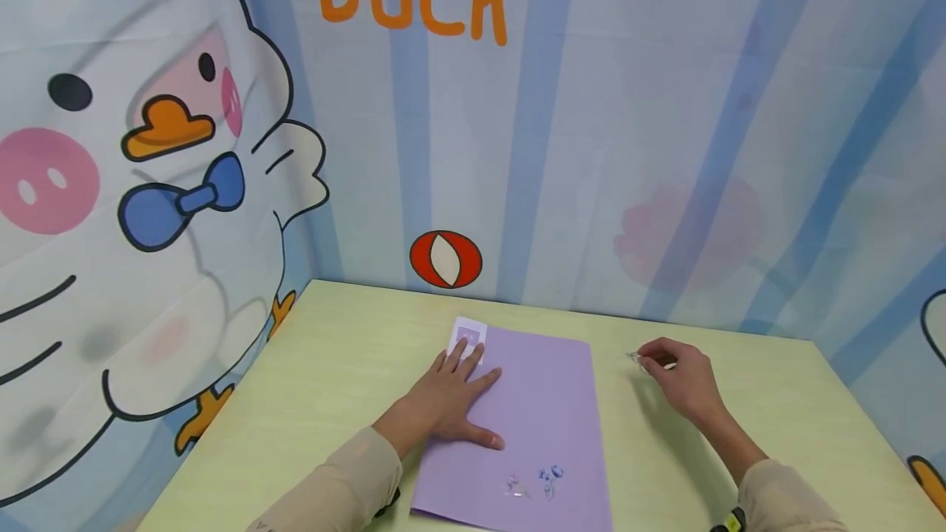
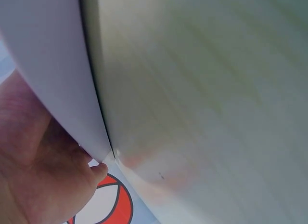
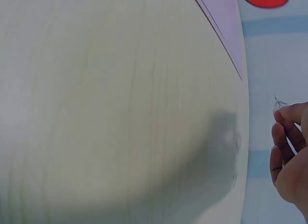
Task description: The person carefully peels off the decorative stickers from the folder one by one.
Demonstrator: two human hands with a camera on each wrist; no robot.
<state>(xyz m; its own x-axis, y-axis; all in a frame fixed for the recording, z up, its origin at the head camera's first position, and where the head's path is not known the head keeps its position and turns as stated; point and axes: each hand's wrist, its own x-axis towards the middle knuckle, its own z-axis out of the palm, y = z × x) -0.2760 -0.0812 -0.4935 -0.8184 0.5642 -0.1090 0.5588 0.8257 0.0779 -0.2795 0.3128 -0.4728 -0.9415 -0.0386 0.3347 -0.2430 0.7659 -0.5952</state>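
Observation:
A purple folder (image 1: 543, 401) lies on the table. On its left part rests my left hand (image 1: 451, 396), fingers spread, with fingertips over a white label (image 1: 471, 325) at the top left corner. Two small flower stickers, one pinkish (image 1: 516, 486) and one blue (image 1: 550, 481), are on the folder's lower part. To the right of the folder and above the table, my right hand (image 1: 683, 376) pinches a small clear sticker (image 3: 277, 106) between thumb and fingertips. Its print is too small to make out. The left wrist view shows part of my left hand (image 2: 48, 171) by the folder's edge.
The pale yellow-green table (image 1: 355, 351) meets a printed cloth backdrop (image 1: 473, 154) at its back edge. A large duck print (image 1: 170, 269) covers the cloth on the left.

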